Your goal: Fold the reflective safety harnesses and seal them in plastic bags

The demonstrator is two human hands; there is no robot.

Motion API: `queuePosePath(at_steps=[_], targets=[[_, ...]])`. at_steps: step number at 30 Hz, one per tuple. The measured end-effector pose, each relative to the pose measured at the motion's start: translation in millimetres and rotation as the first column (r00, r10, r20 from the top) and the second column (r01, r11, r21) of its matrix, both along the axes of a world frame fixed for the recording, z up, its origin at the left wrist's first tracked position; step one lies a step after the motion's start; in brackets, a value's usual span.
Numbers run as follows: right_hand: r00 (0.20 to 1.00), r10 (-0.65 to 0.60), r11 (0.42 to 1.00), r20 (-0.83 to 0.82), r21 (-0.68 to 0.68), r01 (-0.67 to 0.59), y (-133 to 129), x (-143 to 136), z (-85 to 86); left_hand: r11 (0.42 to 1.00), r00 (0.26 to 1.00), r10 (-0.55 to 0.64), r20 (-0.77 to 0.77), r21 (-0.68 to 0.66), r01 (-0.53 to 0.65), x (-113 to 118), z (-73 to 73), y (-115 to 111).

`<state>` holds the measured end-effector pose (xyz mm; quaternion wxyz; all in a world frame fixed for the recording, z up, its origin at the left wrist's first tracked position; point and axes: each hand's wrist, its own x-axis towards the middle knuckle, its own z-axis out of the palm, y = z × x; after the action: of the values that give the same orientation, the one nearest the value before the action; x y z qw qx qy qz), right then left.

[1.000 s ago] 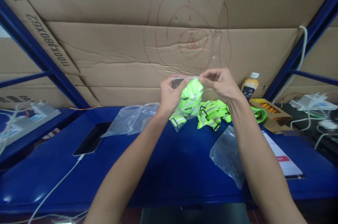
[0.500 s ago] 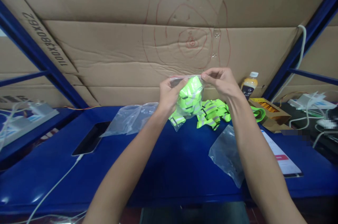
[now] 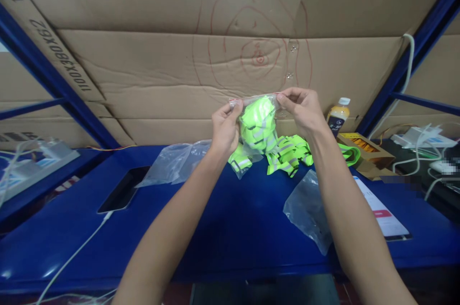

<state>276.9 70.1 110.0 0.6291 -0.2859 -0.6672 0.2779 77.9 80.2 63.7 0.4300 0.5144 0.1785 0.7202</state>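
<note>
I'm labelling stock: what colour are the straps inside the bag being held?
The straps are neon yellow-green with pale grey stripes, clearest in the head view.

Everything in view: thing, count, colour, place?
Worktop: 1, blue, lower frame
Filled bag: 1, clear, neon-green contents, centre
Neon packet: 1, green, below filled bag
Neon pile: 1, green-grey, right of centre
Open box: 1, brown, back right
Neon band: 1, green, left of open box
Empty bags: apparently 3, clear, two left, one right
Phone: 1, black, left
Lit screen: 1, white, right
Bottle: 1, yellow, back right
Power strips: 2, white, far sides
Cables: several, white, both sides
Cardboard: count unclear, brown, backdrop
Posts: 2, blue, either side
Left hand: 1, bare, on filled bag
Right hand: 1, bare, on filled bag
</note>
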Motion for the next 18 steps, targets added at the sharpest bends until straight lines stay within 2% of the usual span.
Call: queuePosePath(at_steps=[4, 6, 8, 11, 14, 16, 18], targets=[[0.996, 0.072, 0.997, 0.053, -0.029, -0.070, -2, -2, 0.6, 1.000, 0.999, 0.021, 0.041, 0.010, -0.022, 0, 2.4, -3], [0.996, 0.067, 0.998, 0.061, -0.001, -0.067, 0, -3, -0.3, 1.000, 1.000, 0.025, 0.019, 0.014, -0.025, -1, 4.8, -6], [0.999, 0.032, 0.998, 0.036, 0.052, -0.033, 6, -4, -2.5, 1.000, 0.999, 0.004, -0.036, -0.008, -0.004, -2, 7.6, -11], [0.999, -0.039, 0.992, -0.033, 0.123, 0.043, 14, -7, -7.5, 0.991, 0.980, -0.107, -0.167, -0.099, 0.092, -2, 10.4, -17], [0.995, -0.099, 0.986, -0.017, 0.133, 0.101, 21, -8, -11.9, 0.976, 0.952, -0.168, -0.255, -0.180, 0.123, -3, 9.5, -17], [0.987, -0.146, 0.984, 0.059, 0.114, 0.139, 22, -7, -12.8, 0.983, 0.958, -0.070, -0.279, -0.185, 0.018, -8, 7.8, -11], [0.966, -0.208, 0.976, 0.152, 0.098, 0.195, 22, -7, -12.6, 0.969, 0.929, 0.157, -0.334, -0.131, -0.211, -20, 6.9, -3]])
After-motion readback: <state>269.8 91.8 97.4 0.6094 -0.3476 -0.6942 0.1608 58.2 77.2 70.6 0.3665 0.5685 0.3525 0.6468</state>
